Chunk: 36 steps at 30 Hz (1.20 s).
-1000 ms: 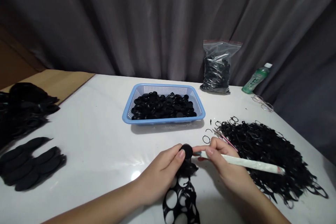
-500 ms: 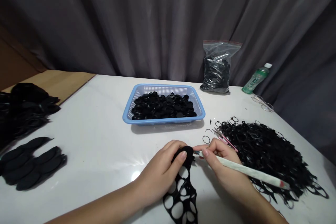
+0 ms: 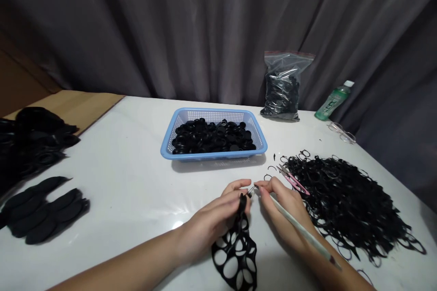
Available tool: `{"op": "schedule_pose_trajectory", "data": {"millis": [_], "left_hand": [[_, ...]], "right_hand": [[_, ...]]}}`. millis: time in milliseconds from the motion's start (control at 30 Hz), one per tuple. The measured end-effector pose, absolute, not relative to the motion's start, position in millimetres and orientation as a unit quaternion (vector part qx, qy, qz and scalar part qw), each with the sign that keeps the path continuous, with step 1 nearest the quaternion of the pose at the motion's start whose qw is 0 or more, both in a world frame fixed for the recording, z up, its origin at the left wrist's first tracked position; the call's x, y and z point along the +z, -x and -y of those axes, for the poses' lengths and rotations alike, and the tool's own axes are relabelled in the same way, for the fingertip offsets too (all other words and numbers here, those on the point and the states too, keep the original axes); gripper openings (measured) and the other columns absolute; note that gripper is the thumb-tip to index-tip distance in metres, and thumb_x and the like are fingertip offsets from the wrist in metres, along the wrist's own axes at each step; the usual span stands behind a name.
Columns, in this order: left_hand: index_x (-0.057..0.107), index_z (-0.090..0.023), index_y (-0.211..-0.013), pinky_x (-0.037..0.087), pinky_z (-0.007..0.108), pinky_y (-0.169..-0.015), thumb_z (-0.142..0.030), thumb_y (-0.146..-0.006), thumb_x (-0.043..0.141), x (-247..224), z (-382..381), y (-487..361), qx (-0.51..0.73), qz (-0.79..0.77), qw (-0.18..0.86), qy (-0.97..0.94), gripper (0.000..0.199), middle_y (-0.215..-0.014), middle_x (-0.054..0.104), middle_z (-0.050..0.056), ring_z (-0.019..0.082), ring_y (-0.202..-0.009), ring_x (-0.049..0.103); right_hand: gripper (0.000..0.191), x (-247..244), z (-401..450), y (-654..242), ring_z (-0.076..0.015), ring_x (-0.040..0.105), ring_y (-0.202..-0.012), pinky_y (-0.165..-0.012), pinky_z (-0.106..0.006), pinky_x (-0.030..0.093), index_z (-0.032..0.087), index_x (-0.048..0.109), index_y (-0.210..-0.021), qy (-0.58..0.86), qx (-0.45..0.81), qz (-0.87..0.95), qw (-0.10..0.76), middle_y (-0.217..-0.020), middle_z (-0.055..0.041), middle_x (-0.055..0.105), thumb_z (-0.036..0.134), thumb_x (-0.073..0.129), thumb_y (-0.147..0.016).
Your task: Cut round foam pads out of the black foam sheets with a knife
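Note:
My left hand (image 3: 211, 220) pinches the narrow top of a black perforated rubber sheet (image 3: 236, 254), which has large round holes and hangs down onto the table. My right hand (image 3: 283, 204) holds a slim white-handled pick (image 3: 300, 227), its thin metal tip (image 3: 251, 191) touching the top of the sheet between my fingers. Pink-handled tweezers (image 3: 293, 182) lie just beyond my right fingers, at the edge of a heap of black rubber loops (image 3: 344, 195). A few single loops lie near them.
A blue plastic basket (image 3: 213, 158) holds black rubber discs. Behind it stand a plastic bag of black pieces (image 3: 282, 86), a green bottle (image 3: 333, 101) and glasses (image 3: 342, 132). Stacks of black rubber sheets (image 3: 44, 213) lie on the white table (image 3: 112, 186) at left.
The round black disc at the top of the sheet no longer shows. The pick has swung from pointing left across my hand to a steeper angle, with its back end now lower, and my hands have drawn closer.

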<state>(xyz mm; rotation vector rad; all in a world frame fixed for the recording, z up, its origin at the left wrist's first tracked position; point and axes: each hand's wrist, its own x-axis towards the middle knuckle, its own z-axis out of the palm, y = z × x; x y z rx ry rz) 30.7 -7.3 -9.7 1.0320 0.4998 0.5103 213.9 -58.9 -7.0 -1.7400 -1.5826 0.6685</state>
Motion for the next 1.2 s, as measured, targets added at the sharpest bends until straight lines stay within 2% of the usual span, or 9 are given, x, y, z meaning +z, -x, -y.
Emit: {"op": "schedule_pose_trajectory", "data": {"millis": [100,233,333,500,667,800,900,1000,1200], "left_hand": [[0.063,-0.022,-0.108,0.032,0.043,-0.105,-0.051,-0.083,0.059,-11,7,-35,0.256,-0.254,0.826,-0.433,0.038,-0.112,0.058,0.007,0.028,-0.115,0.050],[0.066,-0.014,-0.084,0.040,0.041,-0.096,-0.053,-0.088,0.049,-6,0,-41,0.305,-0.359,0.800,-0.371,0.043,-0.111,0.063,0.011,0.028,-0.105,0.057],[0.066,-0.012,-0.089,0.045,0.041,-0.086,-0.058,-0.088,0.045,-3,-5,-42,0.286,-0.377,0.823,-0.313,0.050,-0.095,0.067,0.013,0.028,-0.093,0.062],[0.063,-0.013,-0.098,0.042,0.037,-0.090,-0.051,-0.088,0.051,-4,-9,-39,0.302,-0.402,0.797,-0.336,0.042,-0.104,0.066,0.013,0.025,-0.101,0.059],[0.058,-0.018,-0.076,0.035,0.029,-0.062,-0.040,-0.085,0.059,13,-21,-42,0.317,-0.448,0.670,-0.500,0.024,-0.069,0.052,0.000,0.014,-0.064,0.046],[0.058,-0.017,-0.113,0.033,0.027,-0.055,-0.034,-0.085,0.062,38,-47,-60,0.338,-0.424,0.682,-0.491,0.033,-0.065,0.045,-0.004,0.010,-0.055,0.040],[0.020,-0.020,-0.146,0.045,0.027,-0.066,-0.024,-0.083,0.067,52,-67,-73,0.322,-0.396,0.765,-0.393,0.079,-0.085,0.059,0.002,0.013,-0.069,0.059],[-0.006,-0.027,-0.149,0.049,0.037,-0.084,-0.036,-0.086,0.063,55,-70,-73,0.286,-0.378,0.789,-0.392,0.094,-0.111,0.062,0.013,0.021,-0.088,0.067],[0.030,-0.026,-0.145,0.037,0.047,-0.103,-0.046,-0.084,0.062,33,-40,-43,0.146,-0.255,0.650,-0.701,0.073,-0.128,0.058,0.013,0.029,-0.121,0.052]], "right_hand": [[0.020,-6,58,-213,-0.0208,0.066,-0.097,-0.083,-0.031,0.049,0.022,0.055,-0.082,0.668,0.259,0.611,0.336,-0.101,-0.0073,0.072,0.033,0.041,-0.092],[0.021,-3,59,-212,-0.0215,0.067,-0.095,-0.080,-0.031,0.049,0.023,0.055,-0.082,0.674,0.259,0.604,0.337,-0.101,-0.0064,0.072,0.032,0.040,-0.092],[0.022,-3,60,-212,-0.0224,0.068,-0.094,-0.078,-0.032,0.049,0.023,0.054,-0.076,0.679,0.255,0.592,0.351,-0.101,-0.0065,0.073,0.032,0.041,-0.092],[0.022,-6,61,-215,-0.0238,0.068,-0.096,-0.078,-0.033,0.049,0.024,0.052,-0.072,0.679,0.263,0.568,0.384,-0.100,-0.0072,0.073,0.033,0.045,-0.091],[0.021,-8,61,-213,-0.0231,0.068,-0.093,-0.077,-0.031,0.049,0.024,0.052,-0.072,0.667,0.279,0.570,0.391,-0.098,-0.0064,0.074,0.032,0.047,-0.090],[0.018,-6,62,-210,-0.0228,0.068,-0.091,-0.078,-0.032,0.049,0.023,0.055,-0.076,0.642,0.291,0.597,0.383,-0.098,-0.0064,0.073,0.030,0.046,-0.090],[0.018,-4,63,-211,-0.0218,0.067,-0.094,-0.081,-0.032,0.048,0.023,0.054,-0.075,0.626,0.314,0.602,0.385,-0.101,-0.0056,0.073,0.028,0.046,-0.090],[0.021,-5,63,-213,-0.0210,0.066,-0.095,-0.080,-0.031,0.048,0.022,0.051,-0.073,0.610,0.349,0.570,0.426,-0.102,-0.0058,0.072,0.032,0.047,-0.092],[0.031,-7,57,-220,-0.0183,0.065,-0.081,-0.074,-0.031,0.047,0.022,0.047,-0.068,0.550,0.416,0.459,0.559,-0.092,-0.0039,0.073,0.042,0.055,-0.090]]}}
